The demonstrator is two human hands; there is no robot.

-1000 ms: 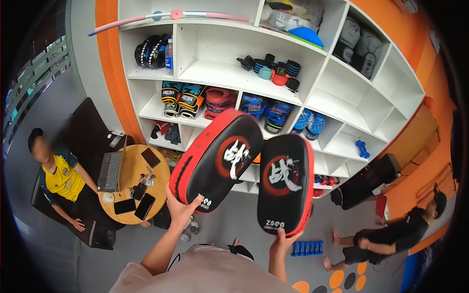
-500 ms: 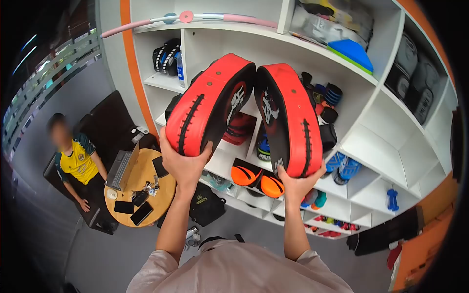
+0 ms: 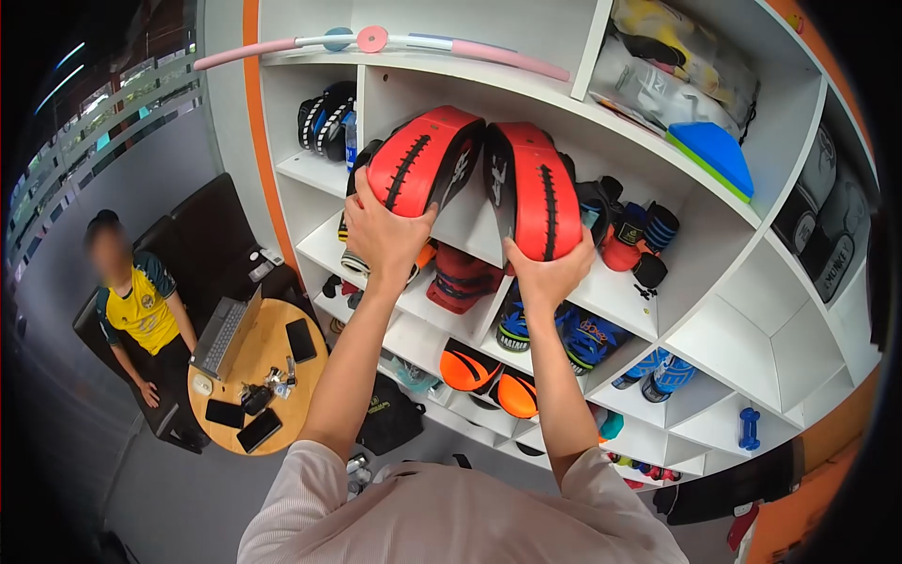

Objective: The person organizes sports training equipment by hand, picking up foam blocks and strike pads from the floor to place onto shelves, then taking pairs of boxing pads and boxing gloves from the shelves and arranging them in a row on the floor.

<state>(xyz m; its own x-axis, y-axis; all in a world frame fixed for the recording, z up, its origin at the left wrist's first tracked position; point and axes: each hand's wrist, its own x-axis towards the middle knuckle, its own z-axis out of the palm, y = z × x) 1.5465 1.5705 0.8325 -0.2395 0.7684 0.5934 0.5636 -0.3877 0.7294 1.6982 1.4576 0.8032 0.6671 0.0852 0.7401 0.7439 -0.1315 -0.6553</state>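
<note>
Two thick red and black pads are held up side by side at the upper white shelf compartment. My left hand (image 3: 387, 230) is wrapped round the lower end of the left pad (image 3: 423, 160). Round the bottom of the right pad (image 3: 540, 188) my right hand (image 3: 550, 273) is closed, thumb on the inner face. The pads lean toward each other at their tops, their laced red edges facing me. Black, teal and red wraps (image 3: 628, 246) lie just right of the right pad. Below the pads are a red glove (image 3: 463, 280) and blue gloves (image 3: 590, 338).
The white shelf unit (image 3: 723, 343) fills the middle and right. A pink and white hoop piece (image 3: 507, 58) lies along its upper ledge. Orange gloves (image 3: 470, 367) sit lower. At left, a person in yellow (image 3: 141, 315) sits by a round table (image 3: 296, 371) with a laptop (image 3: 225, 334).
Both pads have moved up and forward to the shelf, turning from black faces toward me to red edges. The view has come closer to the shelf, and the standing person at right has left view.
</note>
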